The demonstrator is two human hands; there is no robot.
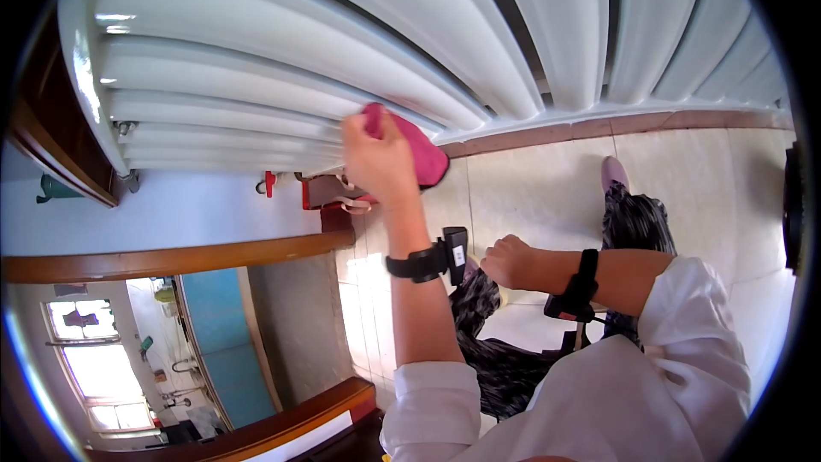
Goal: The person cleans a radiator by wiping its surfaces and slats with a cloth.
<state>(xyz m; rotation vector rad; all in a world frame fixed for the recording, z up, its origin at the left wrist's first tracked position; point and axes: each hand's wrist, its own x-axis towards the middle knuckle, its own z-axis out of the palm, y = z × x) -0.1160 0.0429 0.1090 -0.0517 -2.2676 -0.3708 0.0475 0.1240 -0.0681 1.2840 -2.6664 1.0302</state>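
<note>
My left hand [378, 158] is closed around a magenta cloth [421, 147]. Part of the cloth sticks out above my fingers, and the rest hangs down beside the hand. It is right by the lower part of a white radiator [342, 0] with wide rounded columns and dark gaps between them. Held low over my legs, my right hand [506, 262] is curled into a fist, and nothing shows in it. Both wrists wear black straps with small black devices [456, 257].
Pale floor tiles [530, 180] run below the radiator. A red-edged bag or box [329, 192] with light straps stands by the wall corner. At the left is a wood-framed doorway [171, 265] onto a room with a window and sink. My pink shoe [612, 173] is on the tiles.
</note>
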